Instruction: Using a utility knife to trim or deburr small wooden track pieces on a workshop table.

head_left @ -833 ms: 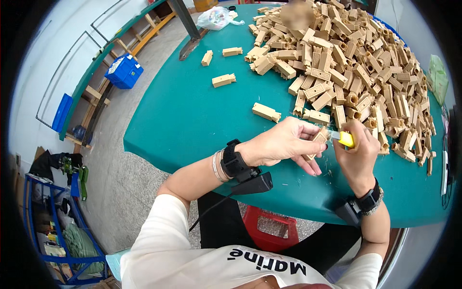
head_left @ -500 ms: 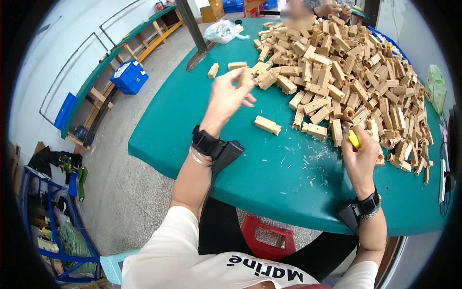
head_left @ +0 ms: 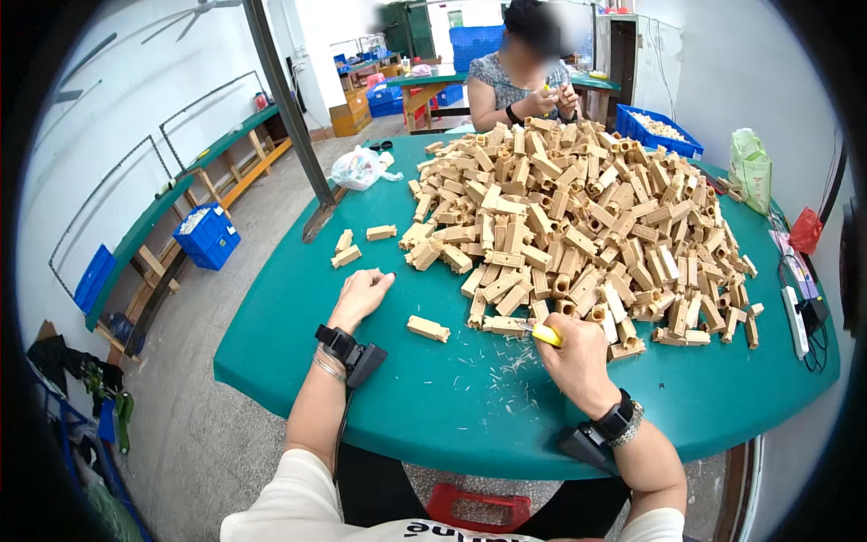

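Note:
My left hand (head_left: pixel 361 296) is over the green tabletop, back up, fingers drawn together, with nothing seen in it. Beyond it lie three loose tan blocks, one of them a hollow-ended block (head_left: pixel 346 257). My right hand (head_left: pixel 578 354) grips a small yellow-handled knife (head_left: pixel 546 335), its thin blade pointing left over a block (head_left: pixel 502 324) at the near edge of the pile. Between my hands lies a single tan block (head_left: pixel 428 328). A large heap of tan blocks (head_left: pixel 578 226), many with notched or hollow ends, fills the table's far right.
Pale shavings (head_left: pixel 492 379) lie scattered on the green table (head_left: pixel 298 361). Across the heap a co-worker (head_left: pixel 510 86) holds something small in both hands. A blue crate (head_left: pixel 659 131), a plastic bag (head_left: pixel 361 169), a metal post (head_left: pixel 284 99) and a power strip (head_left: pixel 795 322) stand around the edges.
The view has tilted up, showing the co-worker. My left hand has let go of a block, now beside the two others at far left, and drawn back. My right hand still holds the knife.

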The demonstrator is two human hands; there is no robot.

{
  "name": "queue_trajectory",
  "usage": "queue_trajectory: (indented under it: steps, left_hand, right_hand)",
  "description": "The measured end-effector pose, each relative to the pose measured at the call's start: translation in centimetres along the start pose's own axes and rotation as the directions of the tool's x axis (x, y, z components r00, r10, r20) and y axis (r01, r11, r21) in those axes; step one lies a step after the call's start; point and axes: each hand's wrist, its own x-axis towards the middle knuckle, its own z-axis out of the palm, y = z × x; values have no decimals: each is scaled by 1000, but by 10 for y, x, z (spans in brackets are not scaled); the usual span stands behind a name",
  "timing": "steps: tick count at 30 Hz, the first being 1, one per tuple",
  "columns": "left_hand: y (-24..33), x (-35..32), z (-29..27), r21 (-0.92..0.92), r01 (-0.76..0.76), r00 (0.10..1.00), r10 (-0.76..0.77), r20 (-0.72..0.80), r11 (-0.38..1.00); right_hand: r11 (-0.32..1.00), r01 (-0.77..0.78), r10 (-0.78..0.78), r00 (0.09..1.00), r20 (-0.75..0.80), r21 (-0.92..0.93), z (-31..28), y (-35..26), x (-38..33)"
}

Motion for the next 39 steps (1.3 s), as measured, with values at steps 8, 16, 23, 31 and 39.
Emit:
queue_trajectory:
  steps: [8,16,23,31,39]
  left_hand:
    - [72,-61,-31,-183,-411,875,330,-353,893]
    - [127,-275,-91,483,-868,-439,631,-640,-114]
    - [140,-283,-92,645,-637,-721,32,-692,-422]
    - [101,-274,-90,306,-952,-295,305,-906,-13]
    - [79,-273,-103,24,-963,-128,379,-916,-268]
  right_hand:
    - [992,110,-116,985,131,55,5,-5,1]
    - [944,322,-323,862,391,68,3,-17,3]
    - [911,397,-310,839,447,-111,-2,-15,-20]
    - [950,221,-155,947,280,-220,-4,-16,-51]
    - [929,159,-110,980,163,-333,-15,-13,-78]
